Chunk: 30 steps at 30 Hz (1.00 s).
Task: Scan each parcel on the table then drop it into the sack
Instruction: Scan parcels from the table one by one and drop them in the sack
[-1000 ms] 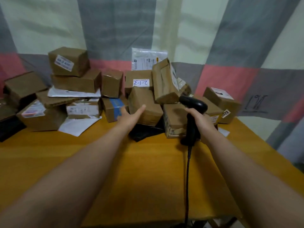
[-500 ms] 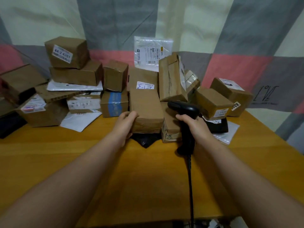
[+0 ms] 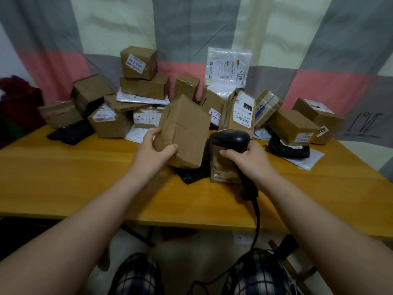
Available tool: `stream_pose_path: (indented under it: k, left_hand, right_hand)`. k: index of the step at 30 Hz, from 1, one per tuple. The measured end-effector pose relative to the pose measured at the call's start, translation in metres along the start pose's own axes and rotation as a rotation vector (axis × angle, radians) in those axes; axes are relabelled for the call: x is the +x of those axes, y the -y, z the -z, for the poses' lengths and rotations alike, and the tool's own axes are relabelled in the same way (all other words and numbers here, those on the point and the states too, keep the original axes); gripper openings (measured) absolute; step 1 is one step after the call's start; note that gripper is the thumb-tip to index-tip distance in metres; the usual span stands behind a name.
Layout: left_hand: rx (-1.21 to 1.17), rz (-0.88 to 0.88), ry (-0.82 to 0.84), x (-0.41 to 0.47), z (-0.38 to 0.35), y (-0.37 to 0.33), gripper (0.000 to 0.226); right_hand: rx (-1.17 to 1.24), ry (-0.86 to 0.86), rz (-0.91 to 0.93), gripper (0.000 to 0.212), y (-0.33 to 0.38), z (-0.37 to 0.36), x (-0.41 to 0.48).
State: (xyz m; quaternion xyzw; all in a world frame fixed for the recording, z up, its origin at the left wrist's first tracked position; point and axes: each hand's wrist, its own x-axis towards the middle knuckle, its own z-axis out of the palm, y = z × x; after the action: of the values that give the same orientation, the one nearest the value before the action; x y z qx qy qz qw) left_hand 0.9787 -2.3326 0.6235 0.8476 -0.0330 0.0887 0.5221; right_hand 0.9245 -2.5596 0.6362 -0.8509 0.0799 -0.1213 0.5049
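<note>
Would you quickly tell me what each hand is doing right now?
The left hand grips the tilted brown box.
The right hand grips the black scanner.

Matt cardboard parcel point(image 3: 184, 133), glossy black plastic scanner point(image 3: 230, 139), smooth wooden table point(image 3: 85, 177)

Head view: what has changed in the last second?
The left hand, open and reaching before, now grips the brown box and has raised it, tilted, from among the other parcels. The right hand still holds the black scanner beside it. Those parcels and the table look unchanged.
</note>
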Motion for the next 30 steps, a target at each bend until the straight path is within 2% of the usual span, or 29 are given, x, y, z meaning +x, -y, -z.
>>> stream_pose_path:
  k: [1,3,5,7,9,11,13,15,17,20,22,26,30]
  left_hand:
    - [0.199,-0.116,-0.068,-0.003,0.008,0.000,0.072]
    - [0.558,-0.313,-0.141,-0.013,0.023,0.003,0.085]
    - [0.831,-0.428,-0.089,-0.023,0.034,0.012,0.095]
    - [0.952,-0.443,0.020,-0.029,0.040,0.026,0.098]
    - [0.875,-0.412,0.128,-0.032,0.046,0.035,0.087]
    - [0.770,-0.435,0.165,-0.033,0.048,0.037,0.066]
    - [0.657,-0.411,0.075,-0.031,0.049,0.036,0.049]
    - [0.536,-0.293,-0.061,-0.022,0.052,0.036,0.040]
    - [0.459,-0.115,-0.109,-0.009,0.054,0.042,0.042]
    - [0.270,0.199,0.019,0.002,0.058,0.040,0.065]
    - [0.119,0.319,0.092,0.000,0.055,0.034,0.073]
    - [-0.035,0.362,0.157,-0.011,0.051,0.039,0.069]
    - [-0.236,0.278,0.100,-0.012,0.055,0.047,0.086]
  right_hand:
    - [0.013,-0.015,0.022,0.058,0.007,-0.002,-0.007]
    - [0.098,-0.041,0.054,0.041,0.012,-0.007,-0.015]
    - [0.180,-0.045,0.068,0.023,0.013,-0.013,-0.022]
    - [0.235,-0.020,0.087,0.023,0.011,-0.019,-0.027]
    - [0.263,0.024,0.087,0.023,0.013,-0.025,-0.032]
    - [0.297,0.065,0.073,0.029,0.012,-0.030,-0.033]
    - [0.303,0.082,0.065,0.032,0.016,-0.034,-0.032]
    - [0.328,0.101,0.054,0.031,0.020,-0.039,-0.028]
    - [0.358,0.128,0.036,0.026,0.028,-0.045,-0.025]
    - [0.402,0.179,0.017,0.022,0.039,-0.056,-0.018]
    - [0.423,0.196,-0.004,0.020,0.044,-0.063,-0.014]
    - [0.480,0.246,-0.117,0.021,0.047,-0.076,-0.006]
    - [0.469,0.280,-0.142,0.027,0.044,-0.084,-0.009]
